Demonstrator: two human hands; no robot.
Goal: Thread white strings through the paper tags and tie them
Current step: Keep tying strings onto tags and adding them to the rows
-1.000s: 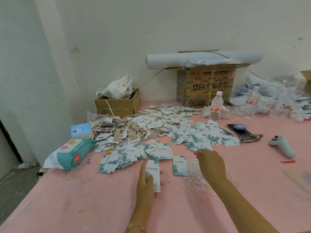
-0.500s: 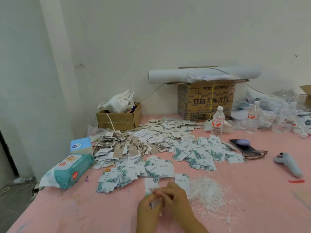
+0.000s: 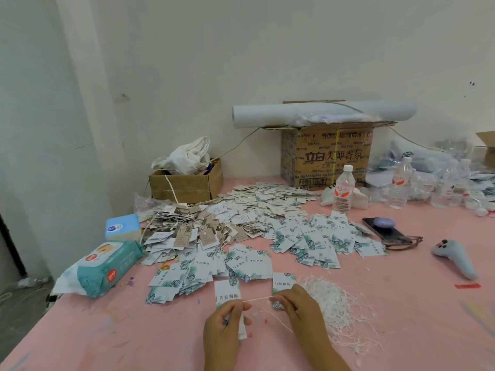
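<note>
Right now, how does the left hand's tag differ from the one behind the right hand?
The held tag is gripped by the left hand; the loose tag lies flat on the table. A white string runs from the held tag to the right hand; the loose tag shows none. Both white, leaf-printed.

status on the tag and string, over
Left hand grips paper tag. Right hand pinches white string, taut between hands. String pile lies right, not blocking.
</note>
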